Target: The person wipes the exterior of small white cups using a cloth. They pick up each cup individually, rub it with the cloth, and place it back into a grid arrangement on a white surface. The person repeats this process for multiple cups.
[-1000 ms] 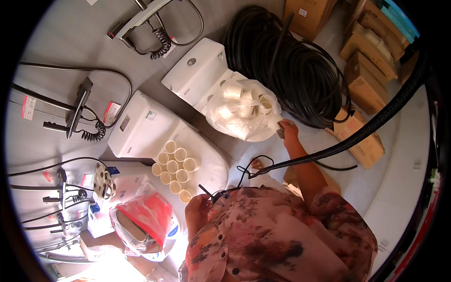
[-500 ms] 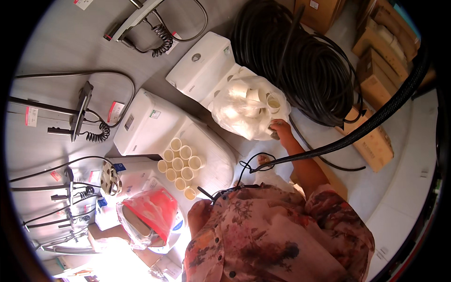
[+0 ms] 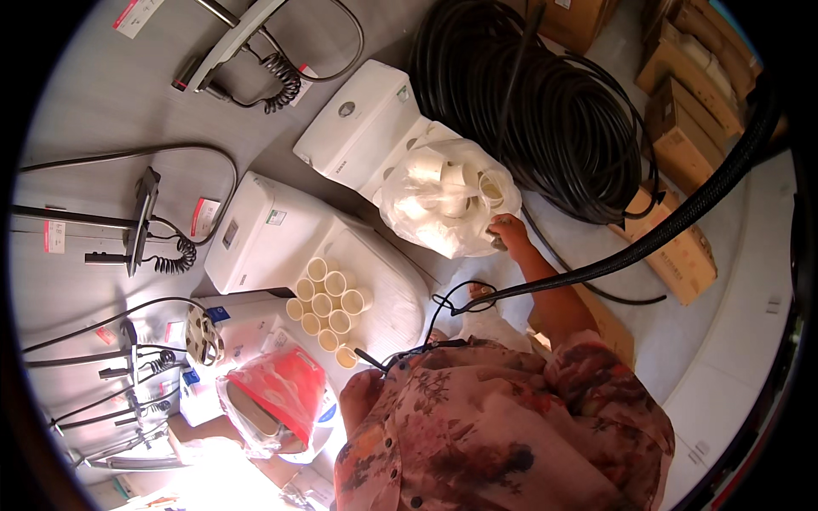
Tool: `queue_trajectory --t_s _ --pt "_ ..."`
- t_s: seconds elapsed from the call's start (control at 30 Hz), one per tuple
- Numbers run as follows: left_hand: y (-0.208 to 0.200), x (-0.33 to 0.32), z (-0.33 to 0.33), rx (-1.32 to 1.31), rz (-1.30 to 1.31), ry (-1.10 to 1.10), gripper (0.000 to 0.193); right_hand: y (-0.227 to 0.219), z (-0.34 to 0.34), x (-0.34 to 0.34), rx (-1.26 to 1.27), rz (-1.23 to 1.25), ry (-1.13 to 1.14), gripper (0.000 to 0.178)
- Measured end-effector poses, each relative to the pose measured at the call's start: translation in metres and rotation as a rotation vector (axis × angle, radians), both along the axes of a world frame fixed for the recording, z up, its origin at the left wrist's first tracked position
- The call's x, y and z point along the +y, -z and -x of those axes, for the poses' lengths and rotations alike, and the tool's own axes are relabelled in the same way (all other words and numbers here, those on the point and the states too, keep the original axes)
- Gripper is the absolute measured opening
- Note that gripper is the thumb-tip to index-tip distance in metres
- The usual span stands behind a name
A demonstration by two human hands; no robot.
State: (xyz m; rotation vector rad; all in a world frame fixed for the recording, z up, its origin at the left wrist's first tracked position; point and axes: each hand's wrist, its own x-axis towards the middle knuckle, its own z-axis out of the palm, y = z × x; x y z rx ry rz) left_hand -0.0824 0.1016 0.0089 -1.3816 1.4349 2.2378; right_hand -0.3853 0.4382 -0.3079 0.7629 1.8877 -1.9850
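Observation:
My right hand (image 3: 509, 232) is closed on the near right edge of a clear plastic bag (image 3: 411, 218). Short white tube-like pieces (image 3: 460, 176) with open ends fill the bag, which rests by the front of the far white toilet (image 3: 362, 111). Several similar cream-white tubes (image 3: 321, 305) stand upright, close together, on the lid of the nearer white toilet (image 3: 388, 285). My left hand (image 3: 361, 390) is beside my body, near those tubes; its fingers are mostly hidden, so I cannot tell whether it holds anything.
A big coil of black hose (image 3: 545, 128) lies beyond the bag, with cardboard boxes (image 3: 673, 255) to its right. A thick black cable (image 3: 665, 243) crosses above my right arm. Shower fixtures (image 3: 141, 221) hang at left; a red and clear plastic package (image 3: 277, 396) lies nearer.
The whole view has shifted slightly. My right hand keeps its grip at the bag's edge, and the bag's opening has moved a little. The tubes on the toilet lid look the same.

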Motion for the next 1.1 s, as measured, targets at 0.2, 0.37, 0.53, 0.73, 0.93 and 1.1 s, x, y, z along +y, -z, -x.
queue_trajectory --t_s 0.2,0.37,0.53,0.73,0.93,1.1 --pt "-0.006 0.003 0.008 -0.045 0.033 0.016 0.027 0.029 0.002 -0.003 0.111 -0.450 -0.219 0.021" --pt "-0.012 0.013 0.014 -0.082 0.079 0.014 0.028 0.009 -0.002 -0.014 -0.054 -0.371 -0.038 0.021" --pt "0.002 0.007 0.007 -0.092 0.118 0.002 0.028 -0.012 0.004 -0.011 -0.287 0.001 0.176 0.021" --pt "0.005 0.008 0.022 -0.099 0.140 -0.009 0.027 0.021 0.017 -0.004 -0.217 -0.303 -0.142 0.019" --pt "0.000 0.008 0.027 -0.119 0.181 -0.024 0.027 -0.001 0.023 -0.017 -0.080 -0.599 -0.378 0.022" --pt "0.008 -0.002 0.026 -0.026 0.160 -0.162 0.024 -0.010 0.023 -0.022 0.000 -0.727 -0.487 0.025"
